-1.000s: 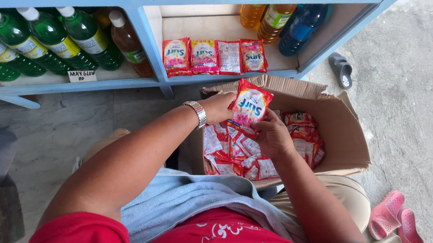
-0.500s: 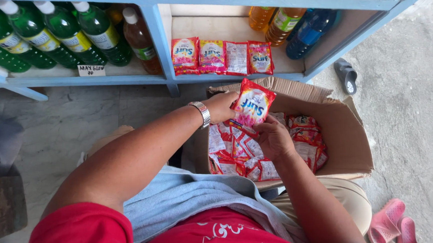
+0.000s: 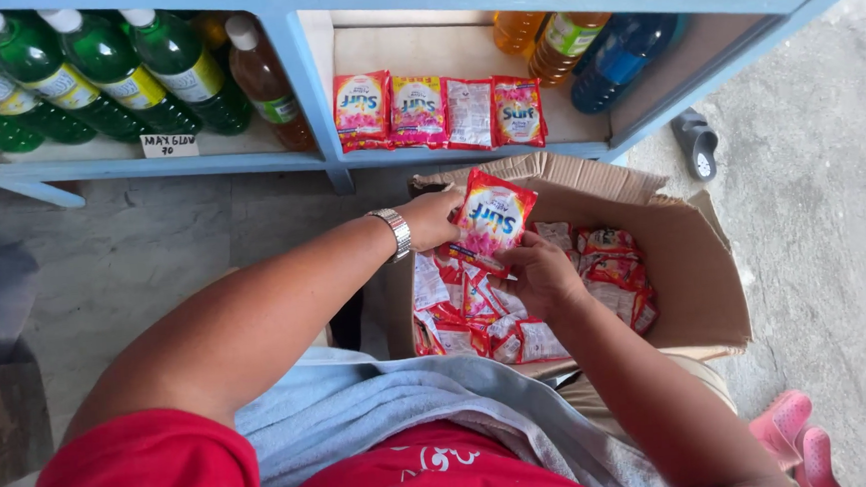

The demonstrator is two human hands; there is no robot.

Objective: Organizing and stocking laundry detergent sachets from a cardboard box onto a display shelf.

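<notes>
Both hands hold one red and pink detergent sachet (image 3: 493, 218) above an open cardboard box (image 3: 691, 288). My left hand (image 3: 437, 216), with a metal watch on its wrist, grips the sachet's left edge. My right hand (image 3: 541, 272) holds its lower edge from underneath. The box is filled with several more red sachets (image 3: 477, 311), lying loose. A row of the same kind of sachets (image 3: 440, 110) stands at the front of the blue shelf (image 3: 468, 154) just beyond the box.
Green bottles (image 3: 92, 69) and a brown bottle (image 3: 265, 78) stand in the left shelf bay, with a small handwritten tag (image 3: 168, 144) below. Orange and blue bottles (image 3: 591, 48) lie at the back right. A dark sandal (image 3: 695, 142) lies on the concrete floor; pink footwear (image 3: 796, 437) sits lower right.
The view has shifted slightly, and both hands with the sachet sit a little lower and nearer the box than before. The grip has not changed.
</notes>
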